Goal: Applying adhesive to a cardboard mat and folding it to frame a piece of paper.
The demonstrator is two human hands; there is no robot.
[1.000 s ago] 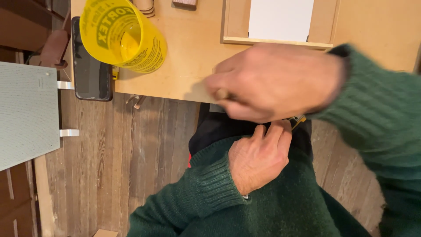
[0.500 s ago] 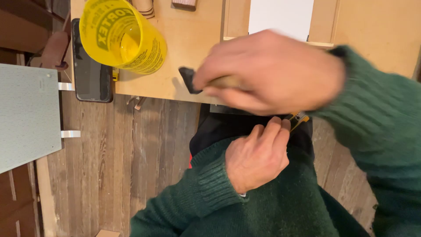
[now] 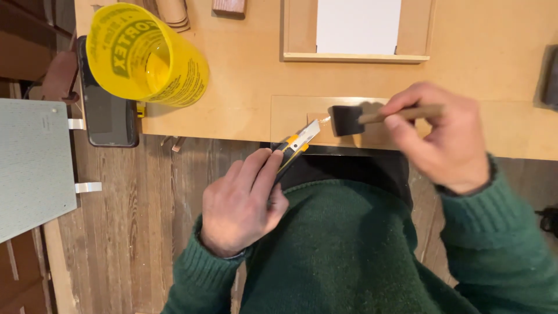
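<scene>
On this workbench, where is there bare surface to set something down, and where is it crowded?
Bare wood lies on the bench between the yellow cup and the wooden frame, and right of the frame toward the dark block. The front edge is crowded: the left hand holds a utility knife and the right hand a foam brush over a thin board.

right hand (image 3: 444, 142): moved right, foam brush (image 3: 347, 120) now visible | left hand (image 3: 244, 203): knife (image 3: 293, 146) raised to board edge
</scene>
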